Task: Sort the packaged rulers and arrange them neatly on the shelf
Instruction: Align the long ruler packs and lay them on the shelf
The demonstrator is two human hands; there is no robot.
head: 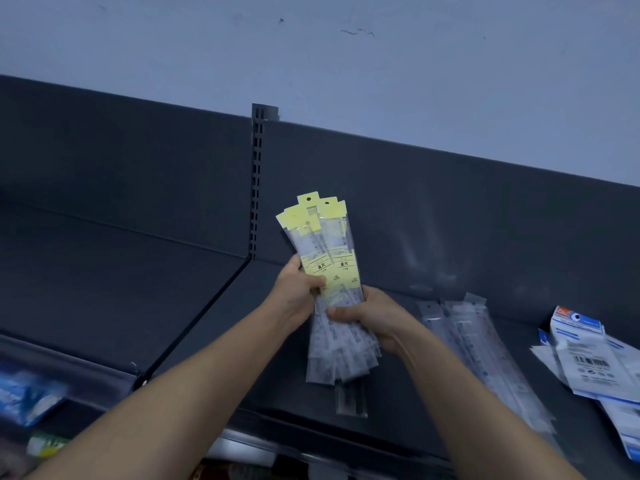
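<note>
A fanned bundle of packaged rulers point(325, 244) with yellow header cards stands upright above the dark shelf point(194, 306). My left hand point(298, 292) grips the bundle from the left at its middle, thumb across the front. My right hand point(367, 317) holds the lower half from the right, fingers curled round the clear sleeves. Several more clear-sleeved rulers point(481, 344) lie flat on the shelf to the right. One dark ruler pack point(351, 396) lies below the bundle near the shelf's front edge.
White and blue packets point(588, 358) lie in a pile at the far right of the shelf. A slotted upright post point(257, 181) divides the dark back panel. Blue-and-white packaged goods point(24, 396) sit on a lower level at the left.
</note>
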